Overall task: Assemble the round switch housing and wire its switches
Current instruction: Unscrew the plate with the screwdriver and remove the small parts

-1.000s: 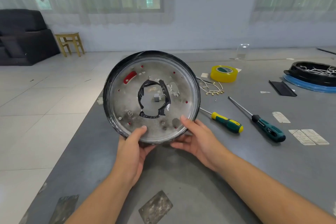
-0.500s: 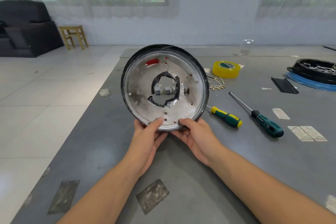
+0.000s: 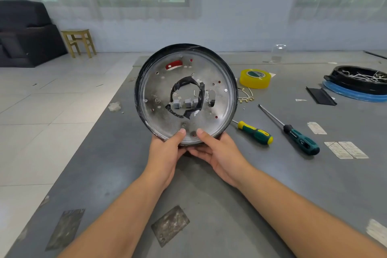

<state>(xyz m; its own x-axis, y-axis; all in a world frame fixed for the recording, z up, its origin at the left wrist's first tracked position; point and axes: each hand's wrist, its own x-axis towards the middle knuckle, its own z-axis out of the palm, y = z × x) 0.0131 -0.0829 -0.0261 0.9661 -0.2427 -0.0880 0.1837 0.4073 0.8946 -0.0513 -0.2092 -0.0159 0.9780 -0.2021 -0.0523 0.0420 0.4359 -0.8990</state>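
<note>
Both hands are gripping the round housing [image 3: 186, 94] at its six o'clock edge: left hand [image 3: 167, 153] and right hand [image 3: 217, 153], thumbs pressing its face.

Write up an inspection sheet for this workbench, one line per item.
Surface: grey table, scuffed, with worn patches near the front edge.
Job's things: round housing held upright off the table, inner metal face toward the camera; grey switches visible through its taped centre hole; red patch near the top.
Clutter: yellow tape roll, two green-handled screwdrivers, paper labels, black strip.
Grip: left hand and right hand hold the housing's lower rim, thumbs on its face.
Cables: short wires with terminals beside the housing; white wires in a black tray.
Surroundings: tiled floor, wooden stool, dark sofa, curtained windows.
</note>
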